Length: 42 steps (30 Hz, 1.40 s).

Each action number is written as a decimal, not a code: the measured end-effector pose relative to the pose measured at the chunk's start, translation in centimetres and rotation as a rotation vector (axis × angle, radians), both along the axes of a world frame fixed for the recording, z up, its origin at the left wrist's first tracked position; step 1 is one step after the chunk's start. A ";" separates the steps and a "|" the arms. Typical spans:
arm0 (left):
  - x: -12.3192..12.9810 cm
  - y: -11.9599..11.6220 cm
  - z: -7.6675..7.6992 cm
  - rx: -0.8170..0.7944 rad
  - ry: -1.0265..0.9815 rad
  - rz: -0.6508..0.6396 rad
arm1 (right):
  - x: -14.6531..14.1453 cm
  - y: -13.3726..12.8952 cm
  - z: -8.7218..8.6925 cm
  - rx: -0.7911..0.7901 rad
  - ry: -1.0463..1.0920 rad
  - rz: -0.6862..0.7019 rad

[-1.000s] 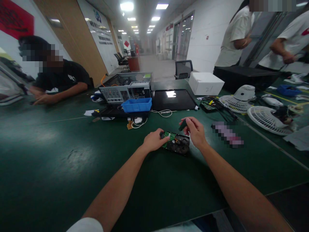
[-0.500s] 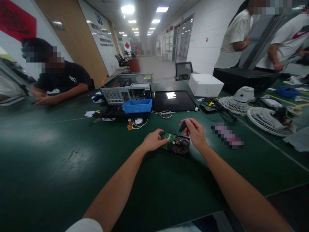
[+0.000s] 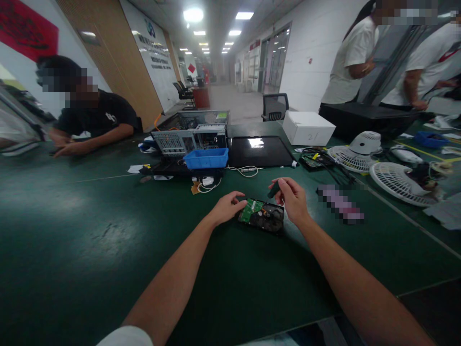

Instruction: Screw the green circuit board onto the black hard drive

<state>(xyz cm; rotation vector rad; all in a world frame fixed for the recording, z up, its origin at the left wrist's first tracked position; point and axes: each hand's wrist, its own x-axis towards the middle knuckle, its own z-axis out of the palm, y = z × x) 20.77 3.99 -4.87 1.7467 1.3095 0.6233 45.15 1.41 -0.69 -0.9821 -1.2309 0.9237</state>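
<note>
A hard drive (image 3: 268, 218) lies on the green table in front of me, a green circuit board (image 3: 249, 215) on its left part and dark metal on the right. My left hand (image 3: 227, 207) is at its left end, thumb and fingers around the far left corner; the fingertips' contact is partly hidden. In my right hand (image 3: 292, 198) is a screwdriver (image 3: 273, 189) with a dark green handle, gripped between thumb and fingers. It slants down to the left above the drive, and its thin shaft points at the board's right side. Whether the tip touches cannot be made out.
Behind the drive stand an open computer case (image 3: 187, 137), a blue tray (image 3: 206, 159) and a flat black screen (image 3: 261, 151). To the right are a white box (image 3: 309, 129), fan parts (image 3: 360, 151) and a blurred pinkish object (image 3: 340, 204). People are at the left and right.
My left thumb has drawn back to the left off the circuit board, baring more of it. The screwdriver stays over the drive, nearly unmoved. The view has shifted slightly.
</note>
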 end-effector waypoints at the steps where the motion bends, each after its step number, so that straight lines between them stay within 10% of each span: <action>1: -0.1 0.1 -0.2 -0.012 -0.032 0.019 | 0.0 0.0 0.0 0.002 0.001 -0.003; 12: -0.5 0.3 -0.7 0.040 -0.087 0.022 | 0.0 -0.1 0.0 0.020 -0.006 -0.005; 25: -2.5 -0.1 1.3 0.167 0.110 -0.425 | 0.2 0.3 -0.6 0.026 0.000 0.002; 42: -2.7 0.4 0.8 0.221 0.147 -0.520 | 0.0 0.2 -0.5 0.015 0.005 0.017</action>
